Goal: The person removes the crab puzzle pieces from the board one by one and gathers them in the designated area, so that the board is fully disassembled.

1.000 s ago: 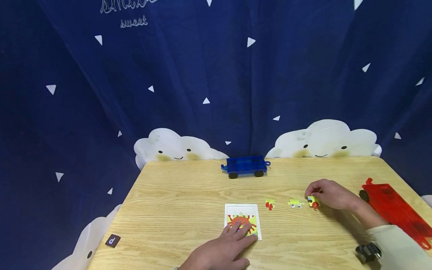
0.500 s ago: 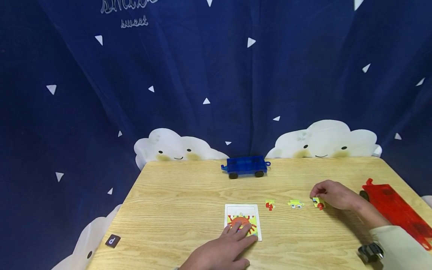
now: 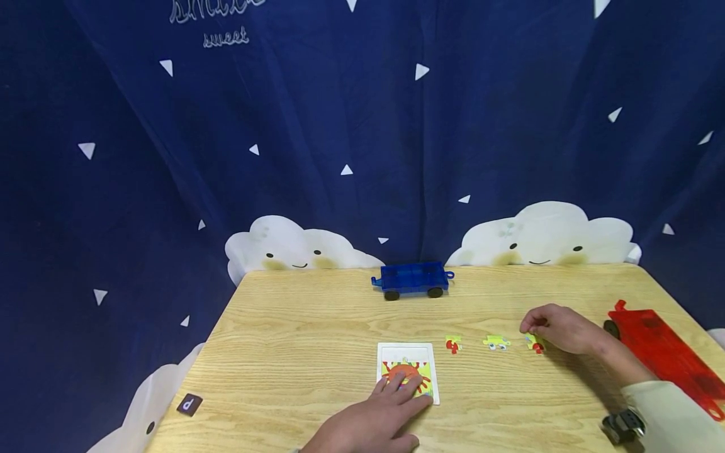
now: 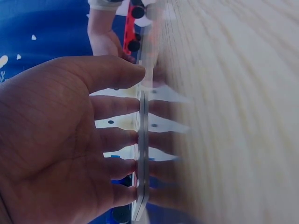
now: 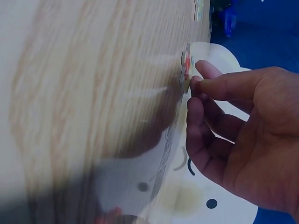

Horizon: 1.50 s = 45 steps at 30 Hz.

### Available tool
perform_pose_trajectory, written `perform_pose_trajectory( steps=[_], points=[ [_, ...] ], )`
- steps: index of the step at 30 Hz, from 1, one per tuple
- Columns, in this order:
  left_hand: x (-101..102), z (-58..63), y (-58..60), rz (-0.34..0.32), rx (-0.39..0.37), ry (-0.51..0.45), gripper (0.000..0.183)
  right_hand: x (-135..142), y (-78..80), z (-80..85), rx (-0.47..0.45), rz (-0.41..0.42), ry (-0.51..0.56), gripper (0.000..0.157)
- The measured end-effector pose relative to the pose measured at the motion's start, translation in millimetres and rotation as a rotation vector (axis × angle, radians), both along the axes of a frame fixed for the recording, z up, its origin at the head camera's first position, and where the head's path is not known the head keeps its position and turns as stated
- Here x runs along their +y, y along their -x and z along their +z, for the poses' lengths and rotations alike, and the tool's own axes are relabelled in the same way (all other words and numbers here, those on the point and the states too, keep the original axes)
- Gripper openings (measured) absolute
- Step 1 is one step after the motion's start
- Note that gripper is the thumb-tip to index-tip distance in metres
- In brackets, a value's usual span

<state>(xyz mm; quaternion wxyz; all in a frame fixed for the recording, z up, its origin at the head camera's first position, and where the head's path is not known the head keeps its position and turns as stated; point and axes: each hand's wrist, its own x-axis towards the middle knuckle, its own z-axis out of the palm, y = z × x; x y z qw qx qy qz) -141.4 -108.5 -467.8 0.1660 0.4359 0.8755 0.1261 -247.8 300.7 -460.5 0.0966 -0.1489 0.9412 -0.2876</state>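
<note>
My left hand (image 3: 376, 415) lies with extended fingers on a small white-framed puzzle tray (image 3: 404, 348), whose lower part shows a red crab picture. In the left wrist view its fingertips press the tray's face, and the thumb stays apart. My right hand (image 3: 557, 327) is at a yellow-and-red jigsaw piece (image 3: 534, 343) lying flat on the table. The right wrist view has the loosely bent thumb and fingers right beside this jigsaw piece (image 5: 186, 70), not visibly gripping it. Left of it lie a jigsaw piece with eyes (image 3: 496, 342) and another red-and-yellow jigsaw piece (image 3: 453, 344).
A blue toy wagon (image 3: 415, 279) stands at the table's back edge. On the right, a red toy wagon (image 3: 668, 355) sits beyond my right forearm. A dark letter tile (image 3: 189, 404) lies near the left edge. Behind the table (image 3: 306, 321) hangs a navy curtain (image 3: 317, 113).
My right hand has shifted slightly right with the yellow-and-red jigsaw piece, which has also turned a little. Over the last half second the hand barely moves. My left hand stays put.
</note>
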Motion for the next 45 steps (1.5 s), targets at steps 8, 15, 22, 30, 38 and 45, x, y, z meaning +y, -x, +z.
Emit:
perform_pose_trajectory(
  steps=[8,15,22,30,38,45],
  points=[
    [1.1,-1.9,-1.0,-0.014,0.061,-0.011,0.057,-1.1,-2.1,0.6,0.008,0.01,0.023,0.016],
    [1.2,-1.0,-1.9,-0.003,0.059,0.012,0.059,-34.3,-15.8,15.7,0.058,0.092,0.124,0.012],
    [1.5,1.6,-3.9,0.018,0.03,0.033,0.061,-89.5,-20.8,18.7,0.085,0.226,0.231,0.012],
    [3.0,2.3,-5.6,0.022,0.067,0.054,0.061,-148.8,-15.0,7.4,0.011,0.345,0.334,0.013],
    [0.9,2.7,-6.9,0.012,0.109,0.044,0.061,-195.6,-5.2,-4.0,-0.151,0.409,0.381,0.017],
    [0.4,2.6,-4.6,0.015,0.054,0.032,0.061,-213.9,-0.5,-6.3,-0.181,0.46,0.398,0.021]
  ],
)
